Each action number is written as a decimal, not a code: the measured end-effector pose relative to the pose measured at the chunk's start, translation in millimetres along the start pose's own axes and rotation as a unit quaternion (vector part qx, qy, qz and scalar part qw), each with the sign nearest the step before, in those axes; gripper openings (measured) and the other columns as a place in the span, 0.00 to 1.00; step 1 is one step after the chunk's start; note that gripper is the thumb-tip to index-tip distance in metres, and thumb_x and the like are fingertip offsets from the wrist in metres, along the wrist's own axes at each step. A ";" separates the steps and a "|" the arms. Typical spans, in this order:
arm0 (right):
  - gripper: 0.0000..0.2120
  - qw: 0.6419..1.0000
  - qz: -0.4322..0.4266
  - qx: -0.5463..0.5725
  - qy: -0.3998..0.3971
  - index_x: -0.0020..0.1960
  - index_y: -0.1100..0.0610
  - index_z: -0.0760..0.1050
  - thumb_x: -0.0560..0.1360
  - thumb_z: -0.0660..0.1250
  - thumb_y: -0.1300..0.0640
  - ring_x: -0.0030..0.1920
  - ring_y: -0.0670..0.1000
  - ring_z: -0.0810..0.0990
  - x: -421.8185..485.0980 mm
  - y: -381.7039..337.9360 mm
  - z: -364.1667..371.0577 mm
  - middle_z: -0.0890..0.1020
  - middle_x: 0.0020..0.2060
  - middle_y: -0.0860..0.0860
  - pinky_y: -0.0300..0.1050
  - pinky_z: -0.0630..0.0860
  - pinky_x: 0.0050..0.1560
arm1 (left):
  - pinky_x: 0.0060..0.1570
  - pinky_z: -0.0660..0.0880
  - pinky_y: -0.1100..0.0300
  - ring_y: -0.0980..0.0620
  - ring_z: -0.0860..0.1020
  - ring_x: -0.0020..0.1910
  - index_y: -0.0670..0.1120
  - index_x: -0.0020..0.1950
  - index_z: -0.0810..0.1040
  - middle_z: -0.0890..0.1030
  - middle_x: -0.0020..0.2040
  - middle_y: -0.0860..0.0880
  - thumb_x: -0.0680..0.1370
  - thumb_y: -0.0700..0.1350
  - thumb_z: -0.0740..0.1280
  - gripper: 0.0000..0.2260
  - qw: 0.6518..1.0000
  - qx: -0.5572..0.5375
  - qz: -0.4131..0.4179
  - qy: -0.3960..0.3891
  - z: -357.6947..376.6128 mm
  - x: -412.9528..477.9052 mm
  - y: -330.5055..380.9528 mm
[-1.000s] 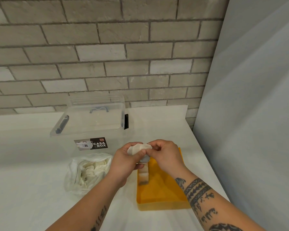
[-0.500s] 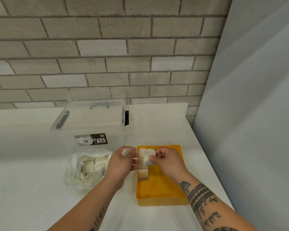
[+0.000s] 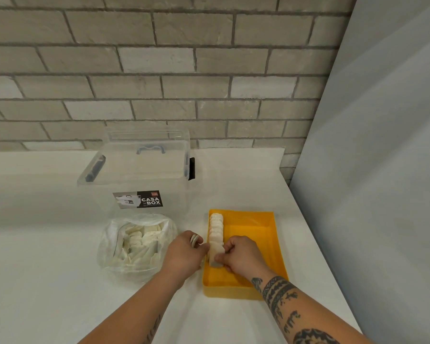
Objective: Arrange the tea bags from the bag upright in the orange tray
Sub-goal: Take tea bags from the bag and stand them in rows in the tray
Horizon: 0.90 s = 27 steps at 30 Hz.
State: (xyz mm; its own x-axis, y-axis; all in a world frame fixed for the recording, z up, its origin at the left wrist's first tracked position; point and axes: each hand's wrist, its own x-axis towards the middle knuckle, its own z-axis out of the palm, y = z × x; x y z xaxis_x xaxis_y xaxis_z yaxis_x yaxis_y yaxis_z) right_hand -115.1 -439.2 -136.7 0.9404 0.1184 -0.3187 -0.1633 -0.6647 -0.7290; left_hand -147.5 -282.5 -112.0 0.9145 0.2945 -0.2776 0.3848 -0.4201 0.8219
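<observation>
- Your right hand is inside the orange tray, near its left wall. Grip pressed together: thumb and fingers pinch the nearest tea bag at the front end of the row.
- That tea bag stands on edge, touching the bag behind it in the row of tea bags.
- The row runs along the tray's left wall from the far corner toward you. Bags stand upright, packed face to face. An exact count is not readable.
- Your left hand sits just outside the tray's left wall, fingertips reaching to the row from that side. Grip curled closed on a few spare tea bags, whose edges show between the fingers at the top of the hand.
- The rest of the tray floor, to the right of the row, shows bare orange.
- The clear plastic bag lies on the white table to the left of the tray, mouth open upward, with loose tea bags heaped inside.
- A transparent storage box with a dark label stands behind the plastic bag, toward the brick wall. Its lid is on; dark latches show on both ends.
- The tray sits near the table's right edge, beside a grey panel.
- Both forearms enter from the lower frame; tattoos are visible on each.
</observation>
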 end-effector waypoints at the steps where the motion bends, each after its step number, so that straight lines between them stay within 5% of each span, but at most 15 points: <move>1: 0.13 1.000 0.004 -0.010 0.009 0.40 0.54 0.78 0.66 0.81 0.51 0.33 0.49 0.80 1.4 -0.3 1.3 0.84 0.33 0.48 0.45 0.80 0.39 | 0.44 0.84 0.48 0.48 0.82 0.40 0.49 0.48 0.78 0.82 0.44 0.47 0.77 0.46 0.73 0.05 1.000 0.000 -0.001 0.000 0.2 0.3 -0.8; 8: 0.15 0.999 0.007 -0.020 0.043 0.40 0.52 0.77 0.65 0.81 0.47 0.35 0.44 0.76 3.2 -2.6 4.6 0.80 0.35 0.45 0.39 0.66 0.31 | 0.34 0.81 0.57 0.47 0.82 0.37 0.46 0.46 0.78 0.82 0.43 0.44 0.77 0.43 0.72 0.04 1.000 -0.004 -0.004 -0.007 1.4 2.7 -2.6; 16: 0.22 0.996 0.029 -0.090 0.001 0.45 0.49 0.77 0.60 0.82 0.39 0.41 0.44 0.78 0.6 0.3 -5.2 0.80 0.41 0.43 0.39 0.70 0.36 | 0.31 0.79 0.61 0.48 0.81 0.34 0.45 0.47 0.78 0.82 0.41 0.44 0.78 0.44 0.72 0.04 1.000 -0.018 -0.016 -0.014 2.3 5.7 -3.9; 27: 0.19 0.995 0.026 -0.099 -0.005 0.43 0.50 0.79 0.61 0.83 0.42 0.39 0.42 0.78 3.4 -3.5 0.6 0.81 0.40 0.43 0.38 0.71 0.35 | 0.36 0.82 0.57 0.48 0.83 0.34 0.46 0.46 0.79 0.83 0.41 0.45 0.77 0.45 0.73 0.05 0.999 -0.025 -0.024 -0.014 -0.2 6.6 -1.7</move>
State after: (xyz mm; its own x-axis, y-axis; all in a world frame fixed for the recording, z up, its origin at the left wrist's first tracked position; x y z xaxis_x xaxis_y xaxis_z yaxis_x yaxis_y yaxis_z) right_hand -111.6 -436.0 -135.7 0.9294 0.0866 -0.3588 -0.1488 -0.8018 -0.5787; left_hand -142.1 -279.7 -115.1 0.8983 0.2899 -0.3303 0.4225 -0.3629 0.8305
